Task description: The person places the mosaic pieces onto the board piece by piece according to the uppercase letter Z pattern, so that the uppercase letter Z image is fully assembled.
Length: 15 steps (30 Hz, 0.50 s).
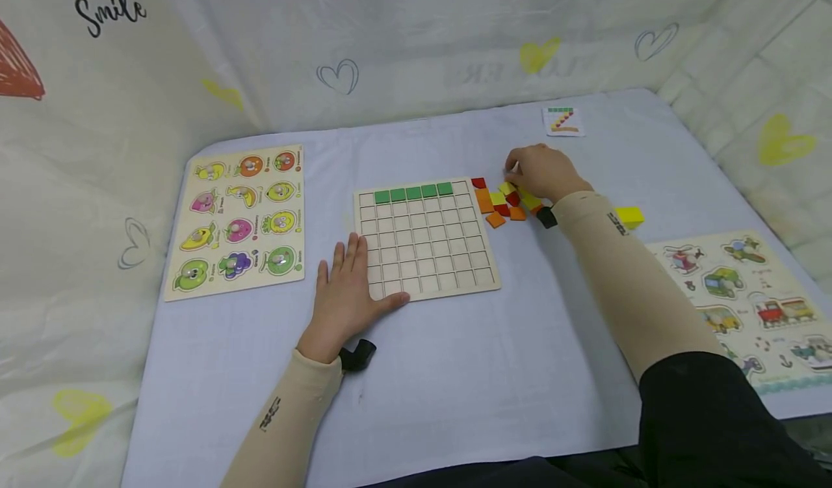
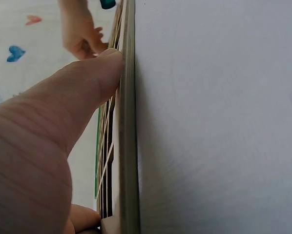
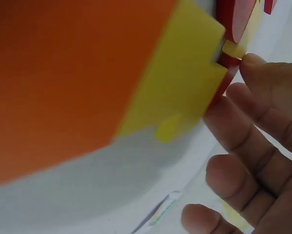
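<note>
A wooden grid board (image 1: 429,257) lies mid-table with a row of green tiles (image 1: 414,193) along its top. My left hand (image 1: 344,293) rests against its lower left corner, fingers straight along the left side and thumb (image 2: 94,73) on the near edge. To the right of the board is a small pile of red, yellow and orange tiles (image 1: 497,199). My right hand (image 1: 542,170) is over the pile's far side. In the right wrist view, its thumb and fingertips meet at a red tile (image 3: 218,97), beside a yellow tile (image 3: 185,73); the fingers partly hide it.
A pattern card (image 1: 563,122) lies at the back right. A yellow block (image 1: 629,217) sits by the right forearm. Fruit puzzle board (image 1: 237,221) stands at the left, vehicle puzzle board (image 1: 747,293) at the right, partly under the right arm.
</note>
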{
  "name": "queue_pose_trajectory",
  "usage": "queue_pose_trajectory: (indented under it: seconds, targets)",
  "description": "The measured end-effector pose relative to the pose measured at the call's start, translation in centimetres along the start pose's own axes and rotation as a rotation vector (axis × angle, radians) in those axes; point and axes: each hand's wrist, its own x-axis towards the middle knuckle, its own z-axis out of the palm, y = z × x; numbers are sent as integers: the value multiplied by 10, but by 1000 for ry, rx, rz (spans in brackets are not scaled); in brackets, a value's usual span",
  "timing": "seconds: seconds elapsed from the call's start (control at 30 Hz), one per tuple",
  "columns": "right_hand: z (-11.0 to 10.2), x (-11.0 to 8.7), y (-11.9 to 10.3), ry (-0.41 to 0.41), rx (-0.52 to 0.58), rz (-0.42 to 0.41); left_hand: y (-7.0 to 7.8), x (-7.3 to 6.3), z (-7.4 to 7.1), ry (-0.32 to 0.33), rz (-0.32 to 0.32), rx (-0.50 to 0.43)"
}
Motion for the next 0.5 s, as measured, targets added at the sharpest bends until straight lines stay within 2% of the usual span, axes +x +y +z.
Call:
queue_pose_trajectory:
  seconds: [0.27,0.5]
  targets:
    - [-13,-8,2,-142,-11,23,0,0,0,4,3,0]
    - [-11,-11,1,-138,15,19,1,-1,0,4,2,4]
